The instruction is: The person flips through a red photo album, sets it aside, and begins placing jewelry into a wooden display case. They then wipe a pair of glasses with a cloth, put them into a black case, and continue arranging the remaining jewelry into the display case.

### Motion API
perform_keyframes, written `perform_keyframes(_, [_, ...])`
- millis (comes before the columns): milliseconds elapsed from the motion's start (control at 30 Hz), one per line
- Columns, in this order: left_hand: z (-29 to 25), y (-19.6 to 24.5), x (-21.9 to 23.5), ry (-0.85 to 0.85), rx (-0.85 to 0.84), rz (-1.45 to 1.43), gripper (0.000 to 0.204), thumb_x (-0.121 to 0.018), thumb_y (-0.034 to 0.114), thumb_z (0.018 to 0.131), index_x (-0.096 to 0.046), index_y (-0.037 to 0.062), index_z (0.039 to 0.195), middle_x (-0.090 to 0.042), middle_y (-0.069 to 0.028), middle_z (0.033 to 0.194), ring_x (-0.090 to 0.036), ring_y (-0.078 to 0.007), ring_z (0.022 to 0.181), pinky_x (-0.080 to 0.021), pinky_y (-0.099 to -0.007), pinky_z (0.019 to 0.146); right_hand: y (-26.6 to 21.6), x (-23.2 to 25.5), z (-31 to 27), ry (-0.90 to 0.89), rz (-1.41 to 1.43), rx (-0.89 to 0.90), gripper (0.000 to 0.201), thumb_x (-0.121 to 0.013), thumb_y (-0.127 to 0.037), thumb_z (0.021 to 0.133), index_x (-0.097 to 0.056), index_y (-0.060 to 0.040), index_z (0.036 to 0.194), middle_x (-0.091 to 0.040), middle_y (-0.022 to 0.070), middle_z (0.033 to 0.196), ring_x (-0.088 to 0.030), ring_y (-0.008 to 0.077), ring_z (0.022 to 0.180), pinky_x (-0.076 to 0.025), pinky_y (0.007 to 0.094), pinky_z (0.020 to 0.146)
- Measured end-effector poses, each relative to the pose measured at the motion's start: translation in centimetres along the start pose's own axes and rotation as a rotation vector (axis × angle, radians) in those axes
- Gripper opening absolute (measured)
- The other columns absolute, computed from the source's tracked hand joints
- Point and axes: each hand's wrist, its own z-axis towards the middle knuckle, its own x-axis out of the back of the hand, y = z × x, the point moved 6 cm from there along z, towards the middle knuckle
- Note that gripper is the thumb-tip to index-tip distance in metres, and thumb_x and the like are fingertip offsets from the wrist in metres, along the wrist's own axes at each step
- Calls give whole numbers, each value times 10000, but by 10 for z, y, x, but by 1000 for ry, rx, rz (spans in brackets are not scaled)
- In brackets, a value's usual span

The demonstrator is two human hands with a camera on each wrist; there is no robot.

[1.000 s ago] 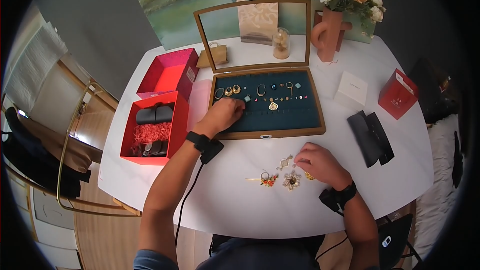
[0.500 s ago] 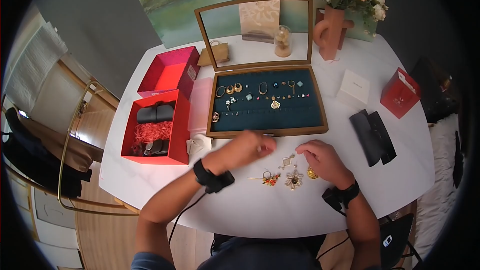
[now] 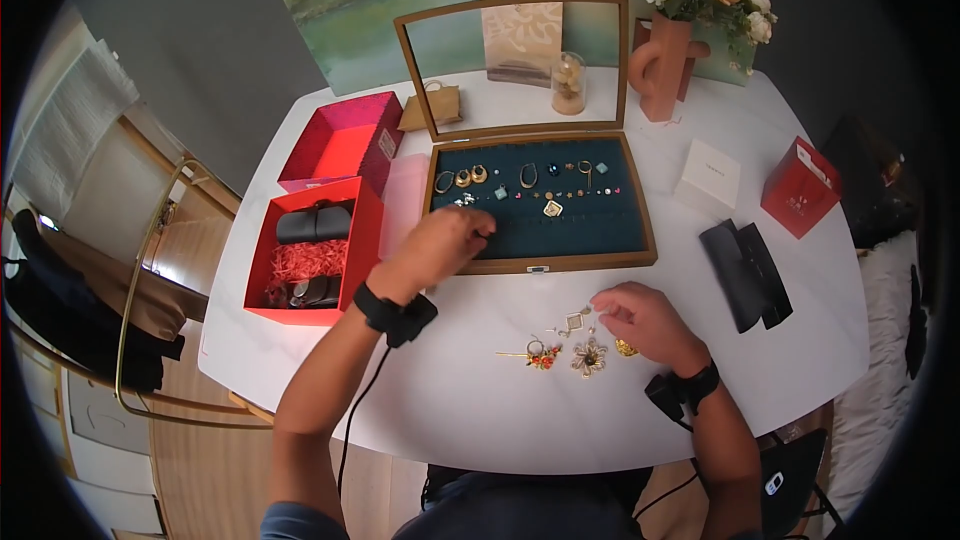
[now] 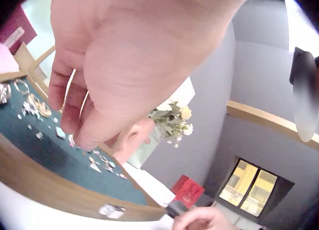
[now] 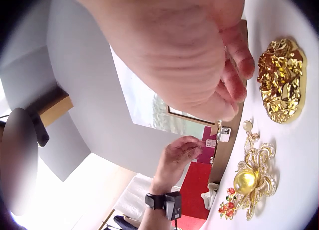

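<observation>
My left hand (image 3: 450,240) is over the front left of a wooden jewelry case (image 3: 590,260), its thumb and fingertips close together. In the left wrist view the left hand (image 4: 124,65) hides its fingertips' inner side; I cannot tell whether a small piece is between them. My right hand (image 3: 650,325) stays low over the table, fingers loosely curled around nothing visible. Beside it lie a gold ornament (image 5: 281,80), a flower brooch (image 5: 254,177) with a yellow pearl, a square-framed earring (image 3: 574,322) and a hairpin with red flowers (image 3: 543,355).
The case's glass lid (image 3: 515,128) stands raised. Hoop earrings (image 3: 470,176) and several small studs sit on its dark green lining (image 3: 590,230). A red box (image 3: 365,260) is left; a black case (image 3: 745,275), white box (image 3: 708,175) and red bag (image 3: 800,190) are right.
My left hand went from the case toward the table's front near the loose jewelry, then back over the case's front left. My right hand has shifted slightly beside the loose jewelry.
</observation>
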Motion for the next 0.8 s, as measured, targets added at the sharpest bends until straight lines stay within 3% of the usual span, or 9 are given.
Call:
perform_keyframes(133, [6,-41,3,-8,80,152,226,-669,-12,823,-681,-11,1049,-709,-171,992,-691,-302,925,-548,-377,852,1,-10,0,-94,-81,56,174,-674,-63,887,-669,-35,1059,-673,103,925,-660,232,802,-533,340,742])
perform_keyframes(300, [9,-55,2,-4,68,211,246,-663,-9,804,-681,-3,1050,-706,-181,1018,-671,-337,984,-527,-395,896,4,-16,2,-121,-122,86,184,-691,-67,880,-677,-26,1059,-666,99,903,-651,216,808,-524,323,736])
perform_keyframes(600, [21,-56,-8,-11,42,132,212,-691,38,799,-673,10,1008,-707,-174,983,-661,-357,982,-523,-418,865,-1,-13,0,-110,-123,74,146,-696,-70,875,-687,-24,1013,-672,98,870,-640,240,796,-516,337,732])
perform_keyframes(800, [30,-52,-17,-52,32,136,198,-702,52,820,-669,7,1010,-716,-157,956,-688,-323,914,-533,-394,830,-7,-7,-2,-161,-150,72,117,-683,-56,862,-689,-24,975,-674,97,868,-637,255,814,-514,352,746])
